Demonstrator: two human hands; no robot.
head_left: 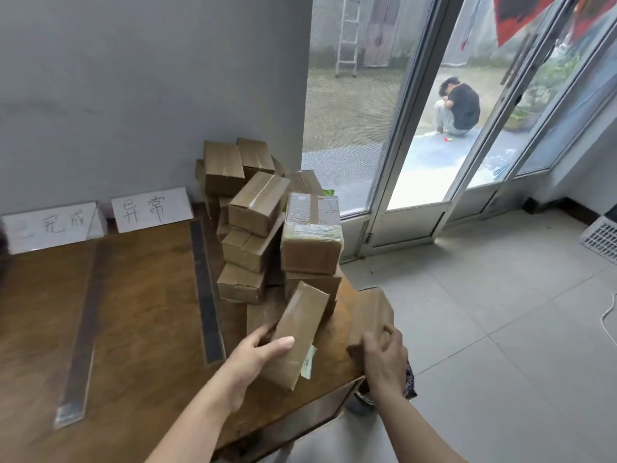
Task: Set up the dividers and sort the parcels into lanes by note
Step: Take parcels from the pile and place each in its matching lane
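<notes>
A pile of several taped brown parcels [253,208] stands at the right end of the wooden table [140,329]. My left hand [257,355] grips a tilted brown parcel [295,335] near the front of the pile; a pale green note [309,362] sticks out under it. My right hand [384,359] holds another brown parcel [372,315] at the table's right corner. Two clear strip dividers lie on the table, one [81,335] at left and one [205,289] beside the pile. Two white lane signs with handwritten characters stand against the wall, the left sign [50,227] and the right sign [152,208].
A grey wall [150,95] backs the table. To the right are a tiled floor [500,329] and glass doors [417,128]. Outside, a person in a black top [459,106] crouches on the ground. A ladder [347,35] leans outside. A white floor vent [601,238] is at far right.
</notes>
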